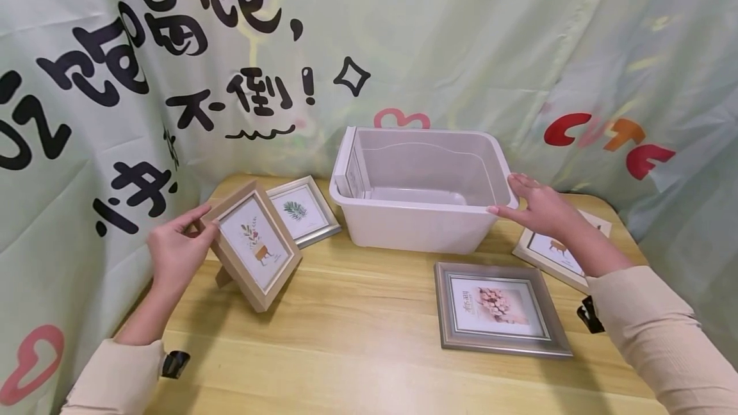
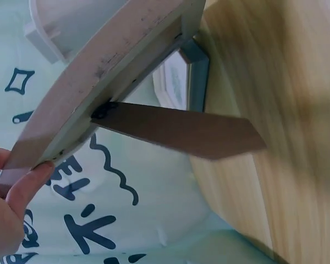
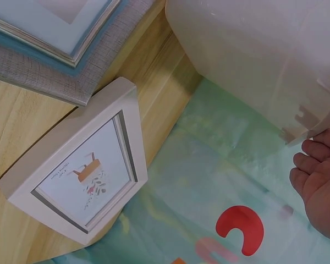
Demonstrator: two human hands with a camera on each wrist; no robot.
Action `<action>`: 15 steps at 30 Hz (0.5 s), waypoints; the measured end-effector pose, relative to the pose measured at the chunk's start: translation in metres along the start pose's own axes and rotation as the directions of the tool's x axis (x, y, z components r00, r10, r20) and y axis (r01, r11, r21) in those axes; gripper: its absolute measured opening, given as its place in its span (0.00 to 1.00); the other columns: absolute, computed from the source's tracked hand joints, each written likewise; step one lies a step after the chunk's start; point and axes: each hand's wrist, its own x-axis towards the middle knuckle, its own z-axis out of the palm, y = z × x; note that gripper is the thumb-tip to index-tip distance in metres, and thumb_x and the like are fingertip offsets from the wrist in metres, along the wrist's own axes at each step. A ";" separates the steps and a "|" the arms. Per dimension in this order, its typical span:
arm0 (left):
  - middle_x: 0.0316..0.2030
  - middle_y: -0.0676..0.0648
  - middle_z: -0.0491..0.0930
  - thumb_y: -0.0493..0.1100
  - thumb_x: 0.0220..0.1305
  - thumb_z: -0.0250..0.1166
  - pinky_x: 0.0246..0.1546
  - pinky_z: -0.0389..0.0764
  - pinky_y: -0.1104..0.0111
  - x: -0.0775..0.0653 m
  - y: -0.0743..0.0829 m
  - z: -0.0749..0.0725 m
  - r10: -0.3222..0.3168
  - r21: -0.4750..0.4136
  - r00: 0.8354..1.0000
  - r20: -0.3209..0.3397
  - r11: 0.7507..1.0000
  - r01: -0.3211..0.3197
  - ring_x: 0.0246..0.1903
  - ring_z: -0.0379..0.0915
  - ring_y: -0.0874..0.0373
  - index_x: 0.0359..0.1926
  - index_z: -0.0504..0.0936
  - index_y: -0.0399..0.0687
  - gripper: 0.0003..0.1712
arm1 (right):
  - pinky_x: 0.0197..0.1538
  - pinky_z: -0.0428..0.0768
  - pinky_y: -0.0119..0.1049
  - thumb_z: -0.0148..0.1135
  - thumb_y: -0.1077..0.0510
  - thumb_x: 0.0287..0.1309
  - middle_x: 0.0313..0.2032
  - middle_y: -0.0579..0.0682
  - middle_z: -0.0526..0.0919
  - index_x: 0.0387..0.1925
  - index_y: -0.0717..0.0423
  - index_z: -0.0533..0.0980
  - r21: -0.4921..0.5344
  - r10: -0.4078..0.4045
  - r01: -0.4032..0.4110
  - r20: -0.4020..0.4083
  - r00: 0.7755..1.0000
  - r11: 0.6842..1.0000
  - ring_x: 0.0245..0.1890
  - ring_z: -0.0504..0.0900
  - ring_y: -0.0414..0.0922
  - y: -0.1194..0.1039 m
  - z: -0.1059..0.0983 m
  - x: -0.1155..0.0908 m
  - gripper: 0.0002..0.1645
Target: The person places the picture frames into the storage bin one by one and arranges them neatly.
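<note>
- We have the light-wood picture frame (image 1: 256, 245) in our left hand (image 1: 175, 245), pinched by its upper left edge between thumb and fingers, tilted above the left side of the table (image 1: 346, 319); whether its lowest corner touches the wood, we cannot tell
- Behind that frame we see its brown easel leg (image 2: 181, 132) swung out from the backing
- Our right hand (image 1: 544, 210) grips the near right corner of the pale plastic bin (image 1: 415, 229), thumb on the front rim and fingers bent at the end wall
- Inside the bin a white frame (image 1: 350, 168) stands upright against the left wall; there may be more than one, but we cannot make that out
- The silver frame with the green leaf print (image 1: 300, 210) lies between the held frame and the bin
- Toward us lies the grey-brown frame with the pink flower print (image 1: 498, 308); beyond it, partly under our right forearm, is the cream frame (image 3: 82, 170)
- We judge the work to be in its early part: the bin holds little, and four frames are outside it, one in hand and three on the table
- Behind everything hangs the printed curtain (image 1: 461, 37)
</note>
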 end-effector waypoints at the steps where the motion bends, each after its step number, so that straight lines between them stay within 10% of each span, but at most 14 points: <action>1: 0.23 0.59 0.84 0.28 0.45 0.64 0.18 0.66 0.91 -0.002 0.000 0.001 0.030 -0.012 1.000 -0.008 0.999 -0.031 0.17 0.64 0.86 0.37 0.85 0.33 0.14 | 0.64 0.55 0.66 0.53 0.32 0.55 0.67 0.72 0.50 0.68 0.70 0.49 0.001 0.000 0.000 0.000 1.000 1.000 0.67 0.50 0.68 0.000 0.000 0.000 0.57; 5: 0.39 0.33 0.82 0.25 0.46 0.65 0.25 0.69 0.94 -0.006 0.005 0.007 0.139 -0.082 0.990 -0.026 0.987 -0.140 0.27 0.69 0.90 0.38 0.84 0.29 0.14 | 0.64 0.55 0.66 0.53 0.31 0.55 0.68 0.72 0.50 0.68 0.70 0.48 0.004 0.004 -0.004 -0.001 1.000 1.000 0.67 0.50 0.68 0.001 0.001 0.000 0.57; 15: 0.39 0.32 0.82 0.23 0.44 0.66 0.29 0.71 0.94 -0.009 0.019 0.017 0.307 -0.159 0.947 -0.095 0.934 -0.319 0.35 0.72 0.88 0.38 0.83 0.29 0.15 | 0.63 0.54 0.67 0.53 0.31 0.55 0.68 0.72 0.49 0.68 0.69 0.48 0.016 0.010 -0.010 0.003 1.000 1.000 0.67 0.50 0.68 0.001 0.001 0.000 0.58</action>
